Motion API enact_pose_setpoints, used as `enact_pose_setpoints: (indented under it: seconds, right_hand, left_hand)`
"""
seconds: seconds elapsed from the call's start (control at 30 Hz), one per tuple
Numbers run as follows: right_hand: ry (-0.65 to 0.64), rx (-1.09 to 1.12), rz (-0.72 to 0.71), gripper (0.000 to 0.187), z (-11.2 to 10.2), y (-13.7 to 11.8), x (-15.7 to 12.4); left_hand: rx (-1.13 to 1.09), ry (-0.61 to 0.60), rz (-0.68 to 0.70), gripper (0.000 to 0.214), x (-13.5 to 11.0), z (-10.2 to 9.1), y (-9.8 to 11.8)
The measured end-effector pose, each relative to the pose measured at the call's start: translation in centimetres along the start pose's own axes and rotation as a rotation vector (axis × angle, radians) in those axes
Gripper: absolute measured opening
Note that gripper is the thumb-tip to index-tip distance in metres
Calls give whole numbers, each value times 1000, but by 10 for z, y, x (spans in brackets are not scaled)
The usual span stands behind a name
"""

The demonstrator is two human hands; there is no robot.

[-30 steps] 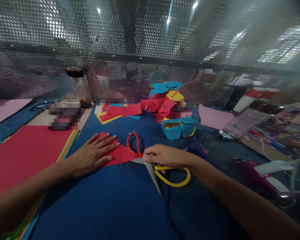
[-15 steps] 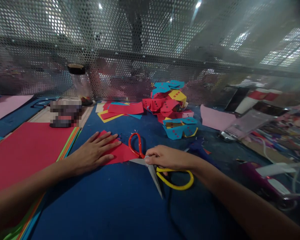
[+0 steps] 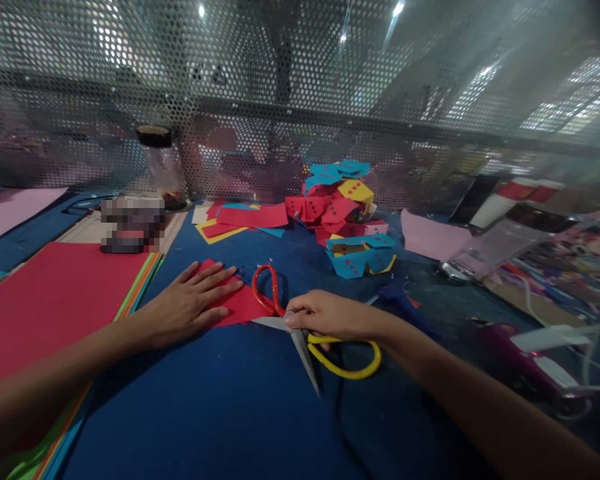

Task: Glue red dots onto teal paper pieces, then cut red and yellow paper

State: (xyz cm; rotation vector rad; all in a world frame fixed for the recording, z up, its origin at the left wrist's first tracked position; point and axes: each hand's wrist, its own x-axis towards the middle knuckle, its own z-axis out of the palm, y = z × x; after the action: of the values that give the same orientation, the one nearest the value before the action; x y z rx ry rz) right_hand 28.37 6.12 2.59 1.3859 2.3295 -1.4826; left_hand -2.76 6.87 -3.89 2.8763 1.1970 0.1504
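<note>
Flat on a small red paper piece [image 3: 245, 305] lies my left hand [image 3: 193, 307], its fingers spread and pressing the sheet to the blue table. My right hand [image 3: 325, 315] is closed around the pivot of a pair of scissors [image 3: 305, 360]. The blades are spread apart, one reaching left to the edge of the red paper, the other directed down toward me. One handle is red, the other yellow; no finger can be seen through the red loop. Part of the red paper is hidden under my left hand.
To the left is a stack of coloured paper [image 3: 70, 287] with red on top. Behind are loose paper pieces [image 3: 250, 215] and folded dotted paper shapes [image 3: 325, 207]. A jar [image 3: 163, 170] stands by the perforated metal screen [image 3: 260, 113]. A blue glue gun [image 3: 405, 303] lies right.
My right hand has shifted slightly left with the scissors, and the red handle now sits nearer my left hand. My left hand stays in place on the paper.
</note>
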Motion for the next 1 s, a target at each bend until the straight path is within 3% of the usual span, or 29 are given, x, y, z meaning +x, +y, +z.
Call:
enact_pose_setpoints:
  seconds: [0.63,0.8,1.0]
  right_hand:
    - [-4,66,31,35,1,3,0]
    - [-25,101,33,34,1,-1,-2]
    - [-13,118,69,31,4,-8,-2]
  left_hand:
    - [-65,-3,-76,57,4,-4,11]
    - [-83,5,-75,53,1,-11,1]
    - [-45,18,-71,52,-3,-2,-6]
